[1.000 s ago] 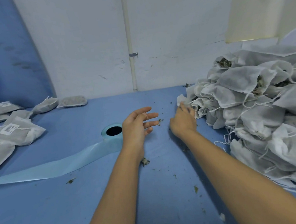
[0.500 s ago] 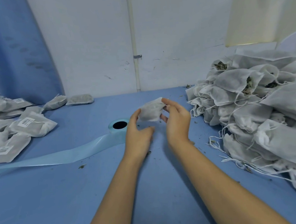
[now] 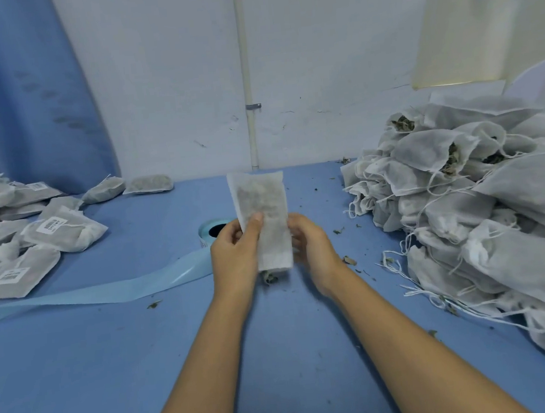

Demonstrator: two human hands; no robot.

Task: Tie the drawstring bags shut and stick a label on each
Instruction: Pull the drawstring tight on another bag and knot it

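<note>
So from the head cam: one bag (image 3: 260,200) is held up off the table (image 3: 130,369), dead centre, between both hands. The left hand (image 3: 234,256) has the firm hold, with its thumb (image 3: 255,223) pressed flat on the front face and the other fingers curled round behind the left edge. The right hand (image 3: 313,249) sits against the right edge with its fingers tucked behind. It looks like a light pinch, but it's a bit blurred, so I wouldn't swear to how tight. The bag stands on end, long axis running up and away from the person. Both grips are on its lower half, so most of it sticks up above the hands. The top edge is flat and closed-looking, and there's a bit of leafy stuff poking out at the bottom, so my guess is the mouth points down, toward the person. I can't make out the drawstring on this one at all. If the mouth really is at the near end, the strings should come out right below the fingers, about equally close to either hand. The untied pile (image 3: 469,194) is off to the right, and the labelled bags (image 3: 64,231) lie well apart on the left. The label roll (image 3: 206,227) peeks out just behind the left hand, its blue strip (image 3: 106,291) trailing left across the table.
</note>
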